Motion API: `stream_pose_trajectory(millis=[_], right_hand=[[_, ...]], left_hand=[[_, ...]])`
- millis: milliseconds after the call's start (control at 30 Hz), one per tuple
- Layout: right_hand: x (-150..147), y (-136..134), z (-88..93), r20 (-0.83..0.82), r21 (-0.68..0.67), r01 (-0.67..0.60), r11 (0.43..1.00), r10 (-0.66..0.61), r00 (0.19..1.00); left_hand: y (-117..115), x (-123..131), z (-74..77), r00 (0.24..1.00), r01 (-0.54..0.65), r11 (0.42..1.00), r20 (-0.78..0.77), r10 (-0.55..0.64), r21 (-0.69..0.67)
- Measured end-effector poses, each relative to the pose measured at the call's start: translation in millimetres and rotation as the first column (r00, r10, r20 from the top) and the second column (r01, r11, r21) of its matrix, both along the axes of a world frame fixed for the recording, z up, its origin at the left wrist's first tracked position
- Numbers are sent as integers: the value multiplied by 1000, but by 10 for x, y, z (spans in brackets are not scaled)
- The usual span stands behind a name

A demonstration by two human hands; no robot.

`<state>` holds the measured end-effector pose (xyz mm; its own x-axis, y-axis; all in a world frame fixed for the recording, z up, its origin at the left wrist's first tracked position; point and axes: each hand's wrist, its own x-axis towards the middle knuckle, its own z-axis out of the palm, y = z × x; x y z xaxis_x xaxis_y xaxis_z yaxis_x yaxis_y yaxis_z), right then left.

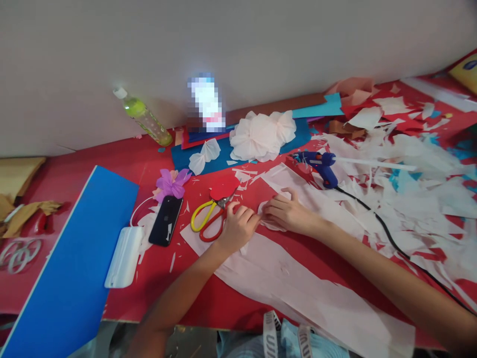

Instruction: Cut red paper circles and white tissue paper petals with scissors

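Littered red table (149, 293), grey wall (298, 49), right hand (286, 214) on paper (273, 226), perhaps bunched

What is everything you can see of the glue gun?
The glue gun is blue and looks plastic, its nozzle pointing left, its handle toward the person. A white stick seems to project from its back; a black cord runs from the handle to lower right. It lies sideways among paper scraps, beyond the right hand, untouched.

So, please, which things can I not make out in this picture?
In the head view:
- Lit screen: its content, masked by pixel blocks.
- Small pale paper: partly covered by the right hand.
- Left hand: any hold, hidden by its own fingers.
- Black cable: far end, beyond right edge.
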<state>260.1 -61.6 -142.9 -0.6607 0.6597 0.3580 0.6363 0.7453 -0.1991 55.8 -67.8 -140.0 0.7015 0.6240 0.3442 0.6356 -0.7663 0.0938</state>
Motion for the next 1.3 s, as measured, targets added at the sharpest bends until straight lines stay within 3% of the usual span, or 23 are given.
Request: stream_pose_trajectory(millis=[633,967,1300], right_hand=[[3,92,-43,102,40,-104,994,99,990],[-48,-90,252,141,-56,62,996,-54,988],[-113,-93,141,94,-55,86,995,-81,992]], left_hand=[[2,8,19,999,-30,999,27,31,-40],[-3,5,3,999,-38,999,-2,38,-31],[-3,11,-2,999,-40,999,-5,40,-24]])
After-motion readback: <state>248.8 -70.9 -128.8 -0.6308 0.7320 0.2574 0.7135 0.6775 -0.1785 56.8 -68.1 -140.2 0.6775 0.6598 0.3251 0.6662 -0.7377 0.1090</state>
